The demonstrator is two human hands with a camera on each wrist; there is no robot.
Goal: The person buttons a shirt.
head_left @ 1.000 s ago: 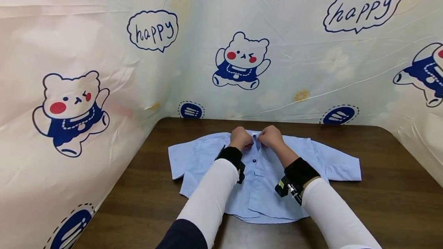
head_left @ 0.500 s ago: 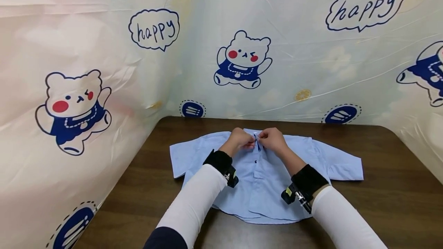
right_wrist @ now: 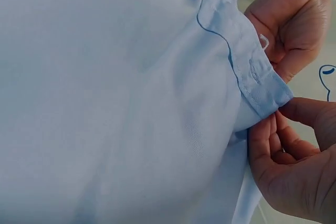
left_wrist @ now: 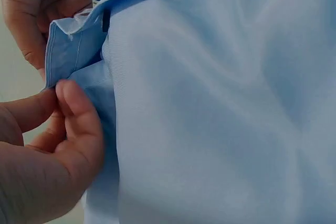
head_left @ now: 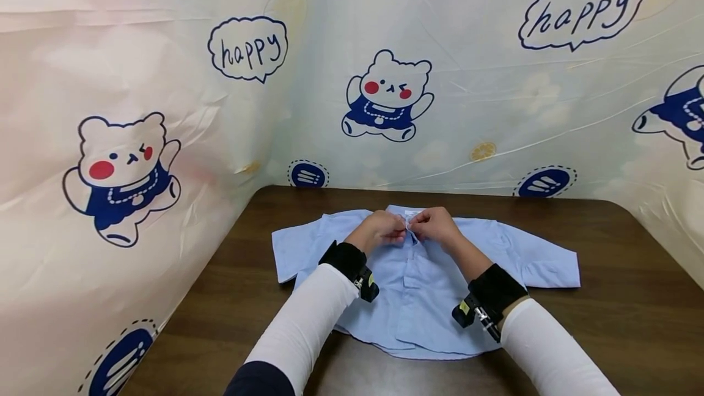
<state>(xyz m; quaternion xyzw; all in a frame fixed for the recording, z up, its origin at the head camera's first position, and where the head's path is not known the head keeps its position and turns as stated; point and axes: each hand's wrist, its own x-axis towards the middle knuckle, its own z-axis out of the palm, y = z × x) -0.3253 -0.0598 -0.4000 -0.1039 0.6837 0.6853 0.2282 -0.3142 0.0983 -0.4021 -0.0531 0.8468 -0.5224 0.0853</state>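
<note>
A light blue short-sleeved shirt (head_left: 418, 298) lies flat, front up, on the dark brown table (head_left: 616, 298), collar toward the far side. Both hands meet at the top of its front placket, just below the collar. My left hand (head_left: 400, 232) pinches the fabric edge between thumb and fingers, seen close up in the left wrist view (left_wrist: 59, 95). My right hand (head_left: 417, 225) pinches the facing placket strip (right_wrist: 257, 85), which shows a buttonhole; thumb and fingers close on its end (right_wrist: 278, 113). The fingertips nearly touch each other. The hands hide the button under them.
Plastic sheeting printed with bears and "happy" bubbles (head_left: 385, 96) walls the table at the back and both sides. The shirt's sleeves (head_left: 550, 264) spread left and right. Bare table top lies around the shirt. Black camera bands (head_left: 492, 292) sit on both wrists.
Both hands have stayed at the collar while the left forearm swung outward to the left. The fingertips have drawn closer together on the placket. The shirt has hardly moved.
</note>
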